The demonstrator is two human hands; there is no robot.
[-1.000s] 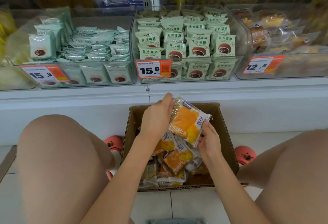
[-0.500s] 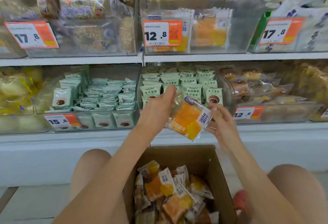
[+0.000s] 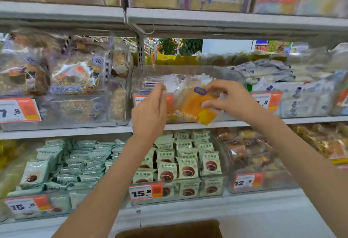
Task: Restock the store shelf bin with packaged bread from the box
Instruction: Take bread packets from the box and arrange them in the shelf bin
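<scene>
A clear packet of orange-yellow bread (image 3: 190,104) is held up in front of the clear shelf bin (image 3: 222,72) on the middle shelf. My left hand (image 3: 149,111) grips the packet's left edge with its fingers behind the wrapper. My right hand (image 3: 228,99) pinches its right side between thumb and fingers. The bin holds a few similar packets at its front; its price tag is mostly hidden by the packet. Only the top rim of the cardboard box (image 3: 169,229) shows at the bottom edge.
Neighbouring clear bins hold other bread: brown loaves (image 3: 71,79) at left, white packets (image 3: 301,94) at right. Below, bins of green cake packets (image 3: 180,162) stand behind 15.8 tags. A shelf board (image 3: 207,21) runs close above the middle bin.
Both hands have lifted the bread packet from above the box up to the middle shelf bin. The view tilted upward, so the box has dropped nearly out of sight.
</scene>
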